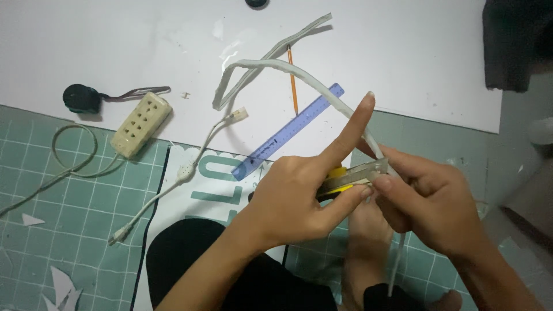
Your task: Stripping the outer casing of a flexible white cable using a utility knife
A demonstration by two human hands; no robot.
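The yellow-handled utility knife (345, 179) is gripped in the left hand (299, 198) (forefinger raised) while the flat white cable (322, 85) is pinched steady by the right hand (429, 201).

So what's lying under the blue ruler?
The blue ruler lies on the white sheet, its lower end over the printed mat. Whatever it covers is hidden.

light: dim, cool, even | shadows: soft | glare: none | focus: slightly soft, edges darker
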